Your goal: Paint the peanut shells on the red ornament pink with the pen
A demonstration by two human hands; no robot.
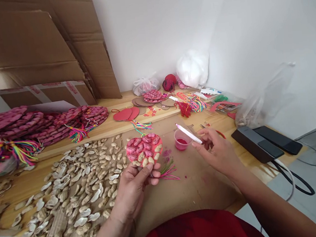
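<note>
My left hand [138, 185] grips the lower edge of a heart-shaped red piece [144, 149] covered with peanut shells. Most of its shells are pink; those along the bottom and right are bare tan. A tassel [169, 171] of pink and green strands hangs beside my fingers. Between thumb and fingers of my right hand [214, 148] is a white pen-like tool [189, 134] with a pink tip, which points up and left, apart from the heart. Just below its tip stands a small clear cup [181, 140] with dark pink liquid in it.
Loose peanut shells [81, 189] spread over the left of the cardboard sheet [188, 197]. Shell-covered pieces with tassels [47, 129] are stacked at left. Red hearts [125, 114] and yarn [169, 82] lie at the back. A phone [277, 140] and cables are at right.
</note>
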